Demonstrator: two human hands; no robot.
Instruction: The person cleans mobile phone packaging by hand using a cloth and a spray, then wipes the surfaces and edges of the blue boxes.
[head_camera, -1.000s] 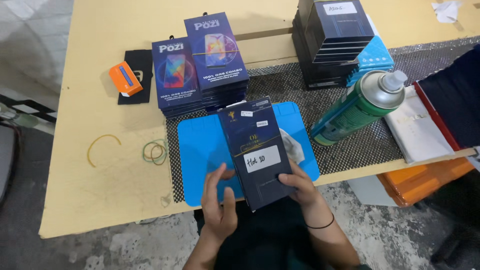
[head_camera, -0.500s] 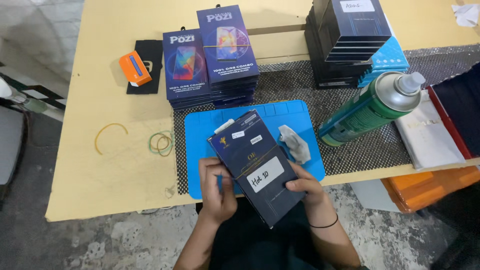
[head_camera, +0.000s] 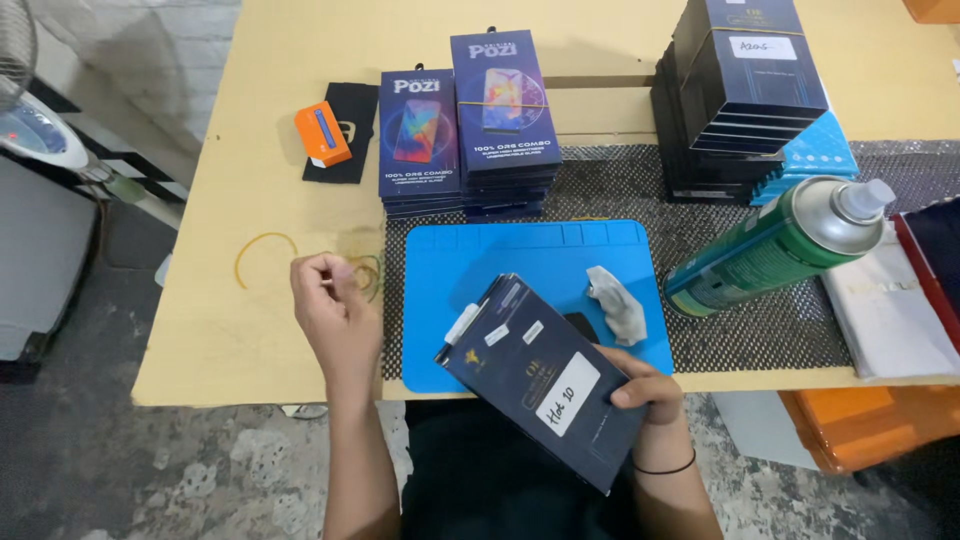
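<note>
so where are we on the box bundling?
Done: banded box stacks sit at the table's back. In hand: right hand grips a dark box stack; left hand reaches over rubber bands. Left: no band visible on that stack yet.

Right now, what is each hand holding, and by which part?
The right hand grips a stack of dark navy flat boxes at its lower right edge. The left hand holds nothing, reaching beside rubber bands.
</note>
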